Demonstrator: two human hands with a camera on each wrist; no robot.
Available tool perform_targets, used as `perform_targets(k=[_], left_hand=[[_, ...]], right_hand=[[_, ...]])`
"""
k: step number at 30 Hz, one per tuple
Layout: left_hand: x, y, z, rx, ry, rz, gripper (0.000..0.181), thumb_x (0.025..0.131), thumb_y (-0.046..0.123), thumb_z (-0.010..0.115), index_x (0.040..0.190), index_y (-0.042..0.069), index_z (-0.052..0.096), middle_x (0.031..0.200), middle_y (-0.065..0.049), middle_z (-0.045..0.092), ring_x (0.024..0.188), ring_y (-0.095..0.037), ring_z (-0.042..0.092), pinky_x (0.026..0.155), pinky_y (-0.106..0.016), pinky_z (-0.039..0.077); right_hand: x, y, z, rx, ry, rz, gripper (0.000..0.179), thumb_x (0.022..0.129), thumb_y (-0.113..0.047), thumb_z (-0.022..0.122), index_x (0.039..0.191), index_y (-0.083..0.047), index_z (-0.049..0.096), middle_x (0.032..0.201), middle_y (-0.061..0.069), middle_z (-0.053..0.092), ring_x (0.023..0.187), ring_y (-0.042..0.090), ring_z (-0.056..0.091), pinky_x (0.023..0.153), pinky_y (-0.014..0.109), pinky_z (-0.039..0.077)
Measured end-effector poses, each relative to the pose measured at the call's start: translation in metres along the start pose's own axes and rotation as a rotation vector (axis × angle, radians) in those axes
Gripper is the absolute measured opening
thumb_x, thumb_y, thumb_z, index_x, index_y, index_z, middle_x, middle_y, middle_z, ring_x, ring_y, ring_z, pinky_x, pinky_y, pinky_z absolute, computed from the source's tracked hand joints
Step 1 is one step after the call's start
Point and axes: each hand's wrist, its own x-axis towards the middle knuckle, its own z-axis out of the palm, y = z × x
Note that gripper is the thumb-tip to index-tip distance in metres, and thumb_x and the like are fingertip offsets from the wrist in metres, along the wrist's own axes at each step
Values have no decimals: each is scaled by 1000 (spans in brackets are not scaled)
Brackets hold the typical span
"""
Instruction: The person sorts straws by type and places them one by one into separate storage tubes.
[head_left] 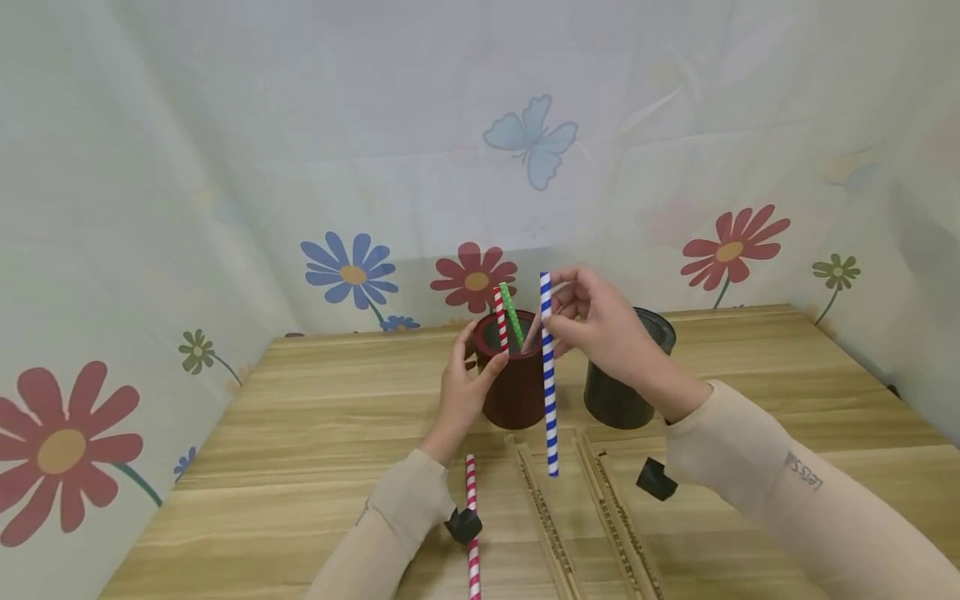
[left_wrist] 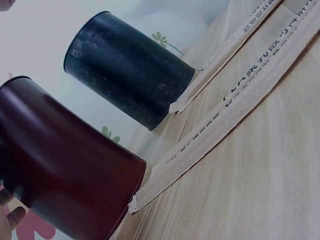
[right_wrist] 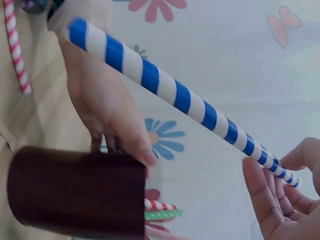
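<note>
My right hand (head_left: 611,337) pinches a blue-and-white striped straw (head_left: 550,400) near its upper end. The straw hangs upright in front of the right side of a dark red can (head_left: 513,398); in the right wrist view its whole length (right_wrist: 182,96) shows. My left hand (head_left: 461,392) holds the red can's left side, thumb at the rim. Inside that can lean a red-and-white striped straw (head_left: 500,317), a green dotted straw (head_left: 512,310) and a pale pink one (head_left: 532,333). Their lower ends are hidden by the can wall.
A black can (head_left: 617,398) stands right of the red one. Two long paper-wrapped packets (head_left: 546,517) lie in front of the cans on the wooden table (head_left: 337,433). A pink-and-white striped straw (head_left: 473,571) lies beside my left forearm. A flowered cloth (head_left: 375,167) hangs behind.
</note>
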Motion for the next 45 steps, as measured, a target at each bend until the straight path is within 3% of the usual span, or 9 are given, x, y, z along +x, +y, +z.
perform_targets(k=[4,13,21,28,32,40,45], left_hand=[[0,-1,0,-9,1,3,72,87,34,70,147,15,35,139,-18,52,128,-33,46,103,-55,36],[0,1,0,16,5,-3,83,81,60,65,146,17,36,137,-15,54,126,-29,48,102,-52,39],[0,1,0,20,1,-8,84,81,61,65,146,19,36,138,-14,53,127,-28,48,102,-48,40],[0,0,0,16,0,-8,82,81,60,65,146,20,36,137,-12,54,126,-27,48,101,-45,40],[0,1,1,13,1,2,86,80,63,64,146,15,36,137,-14,54,126,-28,49,101,-46,40],[0,1,1,13,-3,-9,82,81,60,65,146,20,36,137,-12,54,126,-26,48,101,-46,40],[0,2,0,0,-10,-16,73,86,47,67,146,20,36,138,-12,53,127,-27,47,102,-49,38]], right_hand=[[11,-4,-7,-30,85,-33,41,90,-2,55,129,2,40,100,16,54,78,15,59,63,28,58],[36,-5,-15,-30,282,-114,40,92,-6,56,127,0,38,97,12,55,78,11,59,63,22,57],[46,-1,-15,-35,424,-183,39,92,-7,55,127,-2,38,97,9,55,81,10,59,67,19,56],[51,15,-4,-83,449,-209,37,94,-9,54,126,-3,37,101,13,56,85,16,59,67,16,55],[51,24,3,-141,453,-211,37,93,-11,56,125,-4,38,101,14,57,87,18,59,67,13,51],[47,41,17,-173,394,-138,38,92,-10,57,124,-4,38,102,14,57,89,22,58,76,34,55],[45,51,25,-188,366,-109,40,90,-9,58,123,-2,38,101,15,57,89,25,59,75,38,55]])
